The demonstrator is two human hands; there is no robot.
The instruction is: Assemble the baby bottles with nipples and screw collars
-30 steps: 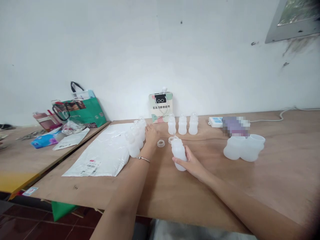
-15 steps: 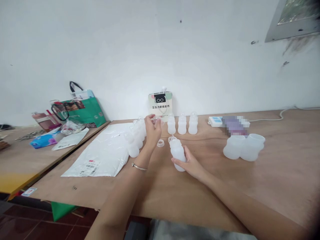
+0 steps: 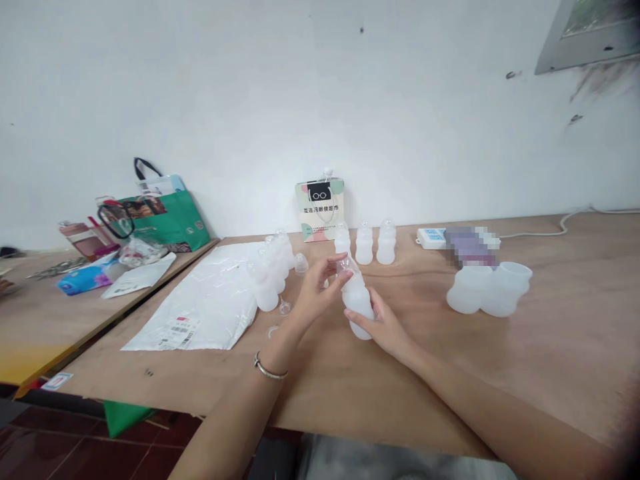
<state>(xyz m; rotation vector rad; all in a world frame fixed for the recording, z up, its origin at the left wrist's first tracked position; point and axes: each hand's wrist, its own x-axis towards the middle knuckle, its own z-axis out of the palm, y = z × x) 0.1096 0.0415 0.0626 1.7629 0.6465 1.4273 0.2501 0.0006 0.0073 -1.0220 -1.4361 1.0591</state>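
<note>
My right hand [image 3: 389,327] is wrapped round a frosted white baby bottle [image 3: 358,308], which leans slightly above the table. A clear dome cap [image 3: 346,265] sits over the bottle's top, with the fingers of my left hand [image 3: 317,288] closed on it. Another clear cap [image 3: 301,263] stands just behind my left hand. Near my left forearm lie a clear bottle nipple [image 3: 285,307] and a white ring [image 3: 273,331], partly hidden by the arm. Several capped baby bottles [image 3: 267,293] are grouped at the left, and three more [image 3: 365,247] stand in a row behind.
On the right, two topless bottles [image 3: 505,297] stand near a white power strip [image 3: 431,239] and a blurred-out purple item [image 3: 470,245]. A white mailing bag [image 3: 200,300] lies left. A paper bag [image 3: 320,217] leans on the wall; a green bag [image 3: 185,220] sits farther left.
My left hand has brought the clear cap down and right onto the bottle's top. My right hand keeps hold of the bottle in nearly the same place.
</note>
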